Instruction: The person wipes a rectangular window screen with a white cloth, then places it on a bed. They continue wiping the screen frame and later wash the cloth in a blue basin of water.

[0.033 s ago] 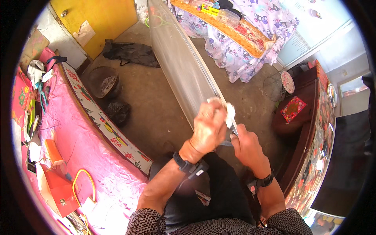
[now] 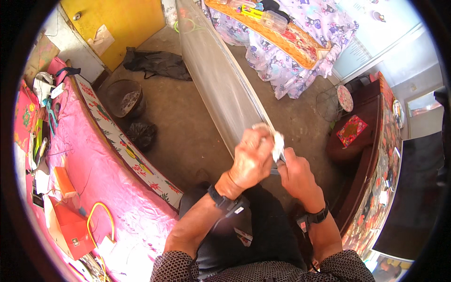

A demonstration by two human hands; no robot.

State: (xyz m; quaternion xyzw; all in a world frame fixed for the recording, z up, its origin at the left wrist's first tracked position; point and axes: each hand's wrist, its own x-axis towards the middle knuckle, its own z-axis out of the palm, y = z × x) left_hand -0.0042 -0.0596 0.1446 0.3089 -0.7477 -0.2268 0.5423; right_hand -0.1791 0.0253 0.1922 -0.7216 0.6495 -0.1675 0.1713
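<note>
A long, narrow framed mesh panel (image 2: 213, 80) slants from the far top middle down toward me, its pale rim facing right. My left hand (image 2: 253, 157) is closed around a crumpled white cloth (image 2: 278, 146), pressed at the panel's right rim near its close end. Just to the right, my right hand (image 2: 297, 174) is closed on what looks like the rim of that same panel, with a thin dark strip showing between thumb and cloth. The fingertips of both hands are partly hidden.
On the left is a bed with a pink cover (image 2: 101, 162). A dark bucket (image 2: 126, 99), a black bag (image 2: 142, 136) and dark fabric (image 2: 157, 64) lie on the floor. A purple patterned cloth (image 2: 268, 70) drapes at the far side; a dark red cabinet (image 2: 364, 134) stands right.
My left hand and the white cloth have shifted slightly toward me along the rim, closer to my right hand. My right hand and the panel have hardly moved.
</note>
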